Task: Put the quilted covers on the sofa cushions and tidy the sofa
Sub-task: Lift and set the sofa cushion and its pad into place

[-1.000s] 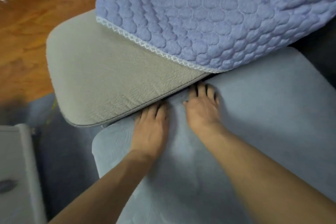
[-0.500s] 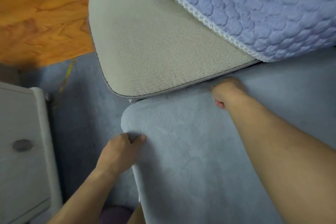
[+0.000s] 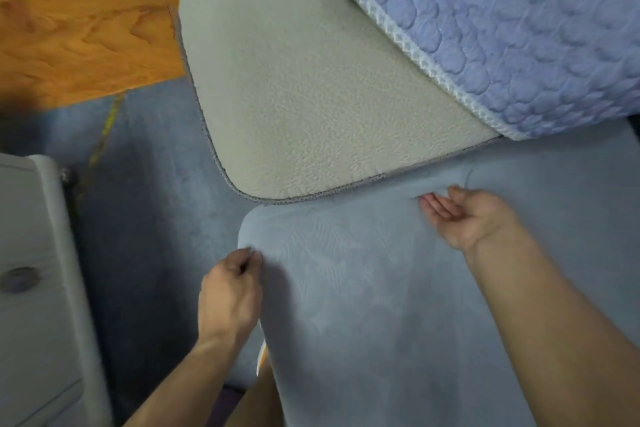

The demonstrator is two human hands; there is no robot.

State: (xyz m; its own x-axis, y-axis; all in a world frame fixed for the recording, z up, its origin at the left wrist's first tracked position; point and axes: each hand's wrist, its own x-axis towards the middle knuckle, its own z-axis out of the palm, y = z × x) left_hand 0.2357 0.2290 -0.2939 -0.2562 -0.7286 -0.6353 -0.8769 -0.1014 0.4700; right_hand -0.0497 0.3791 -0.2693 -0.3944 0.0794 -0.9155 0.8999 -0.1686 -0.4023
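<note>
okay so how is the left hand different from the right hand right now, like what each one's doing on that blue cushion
The left hand is knuckles up, fingers curled and pinching the blue cushion at its left edge near the corner. The right hand is palm up and open, fingers straight, at the cushion's far edge beside the beige cushion. The left grips fabric; the right holds nothing. Both are bare and on the same blue cushion.

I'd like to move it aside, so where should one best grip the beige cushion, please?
Probably the rounded near-left corner of the beige cushion, approached from the left: it overhangs the rug there, while the quilted cover weighs down its far right.
</note>
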